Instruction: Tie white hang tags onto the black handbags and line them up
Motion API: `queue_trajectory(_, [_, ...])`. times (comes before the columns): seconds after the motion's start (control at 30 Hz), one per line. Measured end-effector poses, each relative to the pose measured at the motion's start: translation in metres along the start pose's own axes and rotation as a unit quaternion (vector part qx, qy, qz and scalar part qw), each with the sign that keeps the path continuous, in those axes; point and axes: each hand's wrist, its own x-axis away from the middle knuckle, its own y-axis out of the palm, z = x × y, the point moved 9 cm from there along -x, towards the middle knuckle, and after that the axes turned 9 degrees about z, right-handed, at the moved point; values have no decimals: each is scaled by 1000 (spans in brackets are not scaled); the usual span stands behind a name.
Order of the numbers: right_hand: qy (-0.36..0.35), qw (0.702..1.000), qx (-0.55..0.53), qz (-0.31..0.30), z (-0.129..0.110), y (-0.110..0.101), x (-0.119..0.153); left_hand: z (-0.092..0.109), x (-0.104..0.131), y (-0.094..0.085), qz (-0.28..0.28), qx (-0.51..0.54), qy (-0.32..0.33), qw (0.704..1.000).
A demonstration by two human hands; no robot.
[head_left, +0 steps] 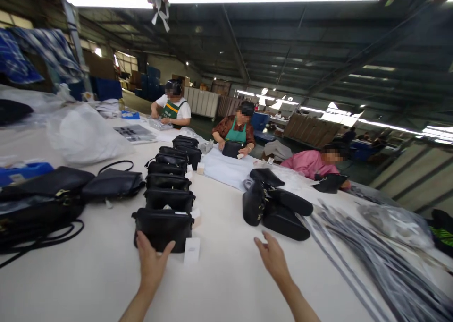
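A black handbag (164,225) stands upright at the near end of a row of similar black bags (169,182), with a white tag (191,250) at its lower right corner. My left hand (153,260) is at the front of this bag, thumb and fingers spread apart; whether it presses on the bag I cannot tell. Over the white table, my right hand (274,258) reaches forward with nothing in it, its fingers apart. Just beyond it lies a loose pile of black bags (286,220), several of them tipped on their sides.
Larger black bags with straps (42,204) lie at the left, near a crumpled clear plastic bag (85,133). Long grey strips (382,251) spread over the right side. Across the white table (226,284), one co-worker (237,131) handles a black bag; others work either side.
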Motion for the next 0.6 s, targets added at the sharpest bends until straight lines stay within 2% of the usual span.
queue_trajectory(0.07, [37, 999, 28, 28, -3, 1, -44, -11, 25, -7, -30, -18, 38, 999])
queue_trajectory(0.1, [56, 997, 41, 41, -5, 3, -64, -12, 38, -11, -48, -29, 78, 995])
queue_trajectory(0.17, [98, 991, 63, 65, -6, 10, -99, -5, 62, -14, -80, -83, 199, 973])
queue_trajectory(0.23, [134, 985, 77, 76, -3, 21, -125, -2, 72, -15, -78, -138, 254, 954])
queue_trajectory(0.33, [159, 981, 75, 79, 1, 32, -146, 1, 68, -13, -61, -170, 259, 949])
queue_trajectory(0.4, [150, 984, 54, 78, 4, 29, -146, 2, 65, -11, -64, -162, 251, 952])
queue_trajectory(0.47, [129, 989, 16, 67, 6, 21, -133, 0, 64, -10, -71, -145, 239, 958])
queue_trajectory(0.53, [109, 992, -35, 47, 8, 9, -103, -4, 63, -10, -80, -115, 218, 966])
queue_trajectory(0.6, [96, 990, -99, 25, 11, -3, -57, -11, 60, -10, -102, -51, 162, 980])
